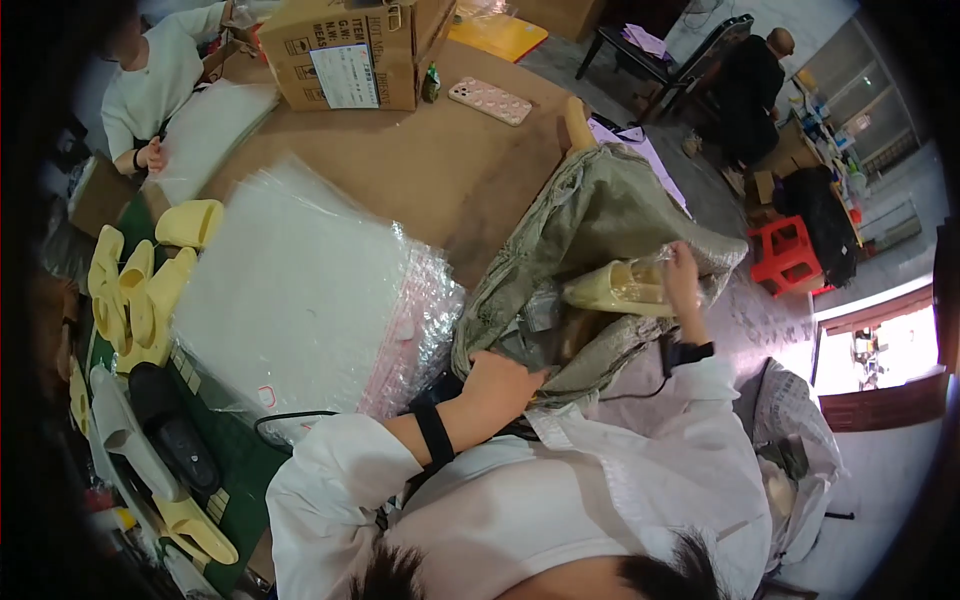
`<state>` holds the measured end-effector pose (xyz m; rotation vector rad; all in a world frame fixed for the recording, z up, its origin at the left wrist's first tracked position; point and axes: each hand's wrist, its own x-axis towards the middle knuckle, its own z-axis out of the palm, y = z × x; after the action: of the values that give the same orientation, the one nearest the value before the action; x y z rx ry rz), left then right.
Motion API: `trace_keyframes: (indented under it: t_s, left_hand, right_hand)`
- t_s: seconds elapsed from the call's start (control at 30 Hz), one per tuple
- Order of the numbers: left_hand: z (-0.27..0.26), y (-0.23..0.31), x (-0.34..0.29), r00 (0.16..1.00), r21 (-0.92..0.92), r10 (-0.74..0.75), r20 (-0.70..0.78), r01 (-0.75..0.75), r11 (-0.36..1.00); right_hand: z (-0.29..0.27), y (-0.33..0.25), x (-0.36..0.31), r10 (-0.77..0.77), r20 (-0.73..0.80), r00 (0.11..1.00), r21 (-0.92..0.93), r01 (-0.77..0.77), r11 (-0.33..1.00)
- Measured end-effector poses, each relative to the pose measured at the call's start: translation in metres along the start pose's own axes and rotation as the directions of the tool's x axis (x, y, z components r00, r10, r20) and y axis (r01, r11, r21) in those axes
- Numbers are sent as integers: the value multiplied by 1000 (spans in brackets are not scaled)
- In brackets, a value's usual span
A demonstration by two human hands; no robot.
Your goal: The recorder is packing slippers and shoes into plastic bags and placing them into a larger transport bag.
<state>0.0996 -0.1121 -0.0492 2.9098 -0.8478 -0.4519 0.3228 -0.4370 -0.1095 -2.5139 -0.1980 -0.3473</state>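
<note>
Our right hand [683,285] pinches one bagged yellow slipper [612,290] within one sack [622,195]; our left hand [500,388] curls at its rim, hold unclear.

Cardboard carton [350,55] and pink phone [490,102] near the tabletop's [420,170] far edge.
A small green item [431,83] stands between them; beyond the right edge, a red stool [783,253].
</note>
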Motion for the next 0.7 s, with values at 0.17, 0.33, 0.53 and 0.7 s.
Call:
trace_keyframes:
  t_s: [0.17, 0.33, 0.53, 0.7]
  left_hand:
    - [9, -1, 7, 963, 35, 90, -253, -84, 996]
    - [2, -13, 15, 961, -146, 75, -267, -118, 982]
    - [-28, -25, 34, 924, -279, 43, -381, -160, 947]
    - [-33, -17, 25, 696, 49, 83, -713, -69, 996]
  right_hand:
    - [43, -47, -54, -158, 798, 582, 74, 165, 983]
    - [18, -96, -60, -180, 809, 560, -81, 408, 909]
    - [-11, -202, -83, -347, 876, 334, 323, 126, 938]
    - [-25, -116, -44, -311, 571, 759, -101, 442, 892]
